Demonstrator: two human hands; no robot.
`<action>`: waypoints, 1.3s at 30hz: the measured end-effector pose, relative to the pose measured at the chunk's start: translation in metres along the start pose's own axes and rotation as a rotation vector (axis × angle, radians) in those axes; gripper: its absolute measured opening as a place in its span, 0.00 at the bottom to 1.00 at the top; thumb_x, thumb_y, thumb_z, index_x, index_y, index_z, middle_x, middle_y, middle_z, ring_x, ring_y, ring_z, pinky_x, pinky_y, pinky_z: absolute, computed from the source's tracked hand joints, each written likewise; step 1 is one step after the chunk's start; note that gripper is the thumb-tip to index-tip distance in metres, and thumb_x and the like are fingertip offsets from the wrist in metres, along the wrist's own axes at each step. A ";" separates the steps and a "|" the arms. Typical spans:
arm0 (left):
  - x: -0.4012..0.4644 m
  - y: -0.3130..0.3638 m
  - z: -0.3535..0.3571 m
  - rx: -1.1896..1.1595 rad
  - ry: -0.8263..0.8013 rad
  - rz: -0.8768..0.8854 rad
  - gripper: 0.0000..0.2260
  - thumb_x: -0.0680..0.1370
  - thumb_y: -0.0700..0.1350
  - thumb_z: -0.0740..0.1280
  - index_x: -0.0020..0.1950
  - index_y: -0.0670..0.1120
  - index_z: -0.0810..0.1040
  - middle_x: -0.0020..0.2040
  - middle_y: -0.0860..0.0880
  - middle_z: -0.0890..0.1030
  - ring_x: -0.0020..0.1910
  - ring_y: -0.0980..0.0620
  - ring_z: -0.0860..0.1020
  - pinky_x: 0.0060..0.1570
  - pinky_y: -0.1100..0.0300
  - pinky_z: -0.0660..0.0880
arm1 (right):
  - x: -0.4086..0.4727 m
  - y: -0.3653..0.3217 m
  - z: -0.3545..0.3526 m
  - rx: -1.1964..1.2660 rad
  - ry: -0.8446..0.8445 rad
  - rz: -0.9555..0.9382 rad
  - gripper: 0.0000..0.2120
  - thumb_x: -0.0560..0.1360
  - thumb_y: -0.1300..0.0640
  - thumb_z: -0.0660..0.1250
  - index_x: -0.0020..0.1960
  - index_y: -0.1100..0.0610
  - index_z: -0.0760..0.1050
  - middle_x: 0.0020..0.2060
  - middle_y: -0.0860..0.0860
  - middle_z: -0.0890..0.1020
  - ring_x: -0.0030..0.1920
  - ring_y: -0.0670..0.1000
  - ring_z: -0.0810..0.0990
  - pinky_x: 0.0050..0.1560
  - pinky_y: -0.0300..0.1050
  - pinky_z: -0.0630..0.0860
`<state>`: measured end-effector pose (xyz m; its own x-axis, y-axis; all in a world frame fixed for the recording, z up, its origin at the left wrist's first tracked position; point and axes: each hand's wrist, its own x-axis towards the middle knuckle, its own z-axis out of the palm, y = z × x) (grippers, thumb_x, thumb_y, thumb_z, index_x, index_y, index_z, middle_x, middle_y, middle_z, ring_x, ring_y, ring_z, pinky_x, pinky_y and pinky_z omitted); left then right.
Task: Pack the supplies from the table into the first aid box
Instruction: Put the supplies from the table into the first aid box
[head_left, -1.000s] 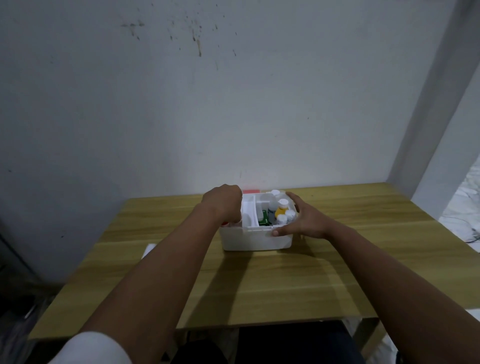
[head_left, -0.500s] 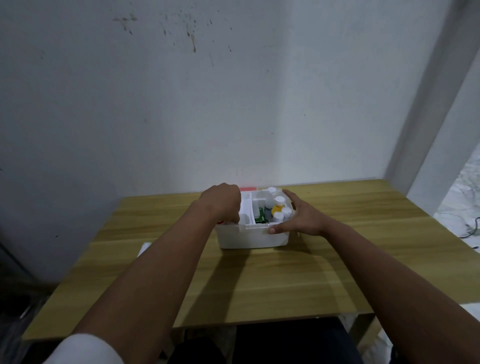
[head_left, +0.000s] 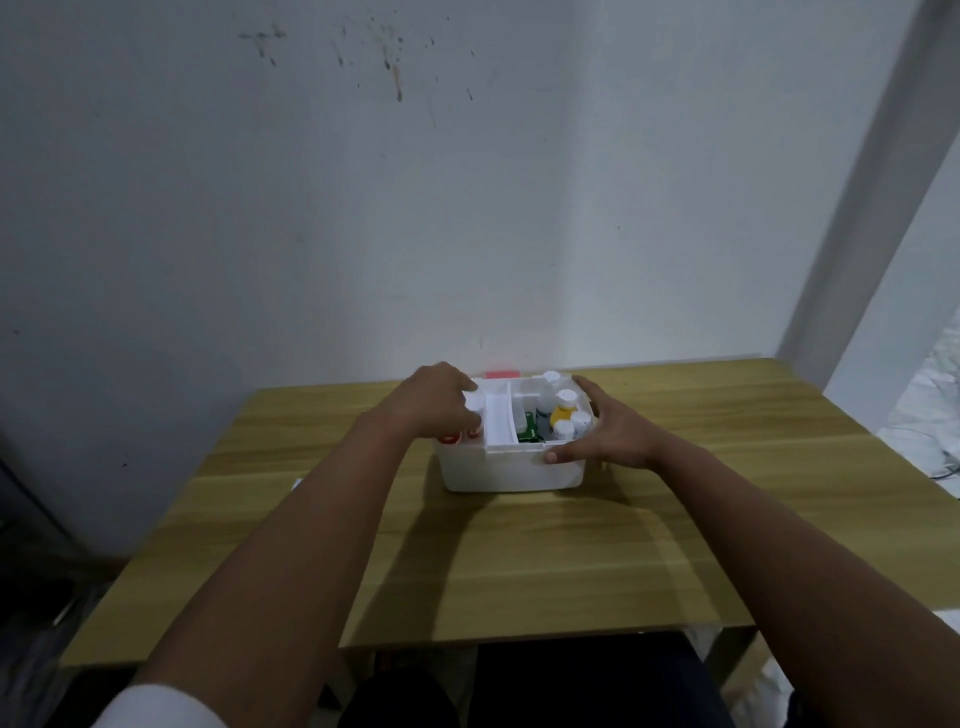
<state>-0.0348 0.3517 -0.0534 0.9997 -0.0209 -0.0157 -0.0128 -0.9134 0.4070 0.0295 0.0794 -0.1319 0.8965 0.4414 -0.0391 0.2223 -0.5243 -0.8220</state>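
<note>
The white first aid box (head_left: 511, 470) stands open on the wooden table (head_left: 519, 561). Its right compartment holds several small bottles (head_left: 563, 410), one of them yellow, and a green packet (head_left: 530, 427). A white inner tray (head_left: 500, 415) sits in the middle. Red-marked items (head_left: 451, 438) lie in the left compartment. My left hand (head_left: 434, 402) hovers over that left side with its fingers closed on a small white item (head_left: 475, 410). My right hand (head_left: 605, 434) grips the box's right wall, thumb on the front rim.
A pink-red piece (head_left: 501, 373) shows behind the box against the wall. A small white object (head_left: 297, 483) peeks out beside my left forearm near the table's left edge. Bare tabletop lies in front of the box and to its right.
Both hands stay at the box. My left hand has shifted slightly over the left compartment, and the small white item now shows between its fingers. The right hand keeps its hold.
</note>
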 end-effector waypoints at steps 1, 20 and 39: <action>-0.007 -0.006 -0.005 -0.096 0.072 -0.013 0.24 0.75 0.47 0.72 0.72 0.48 0.77 0.65 0.48 0.80 0.57 0.50 0.79 0.53 0.57 0.76 | 0.001 0.000 0.000 0.001 -0.003 -0.001 0.65 0.53 0.37 0.88 0.81 0.43 0.55 0.69 0.41 0.77 0.67 0.47 0.78 0.66 0.54 0.78; -0.049 -0.084 -0.016 -0.441 0.254 -0.433 0.19 0.72 0.40 0.77 0.62 0.44 0.78 0.57 0.39 0.81 0.49 0.41 0.84 0.37 0.51 0.83 | -0.006 -0.009 0.005 0.035 0.000 0.003 0.64 0.53 0.38 0.88 0.81 0.44 0.57 0.68 0.42 0.78 0.65 0.48 0.79 0.64 0.55 0.80; 0.047 0.034 0.041 0.210 0.301 -0.103 0.15 0.78 0.58 0.65 0.40 0.48 0.80 0.39 0.50 0.81 0.39 0.47 0.80 0.37 0.57 0.74 | -0.008 0.001 0.000 0.063 0.003 0.007 0.68 0.53 0.35 0.85 0.83 0.43 0.50 0.73 0.48 0.72 0.68 0.49 0.73 0.67 0.49 0.75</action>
<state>0.0112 0.3036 -0.0776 0.9575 0.1673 0.2350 0.1150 -0.9685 0.2208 0.0223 0.0755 -0.1327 0.8991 0.4355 -0.0436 0.1915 -0.4809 -0.8556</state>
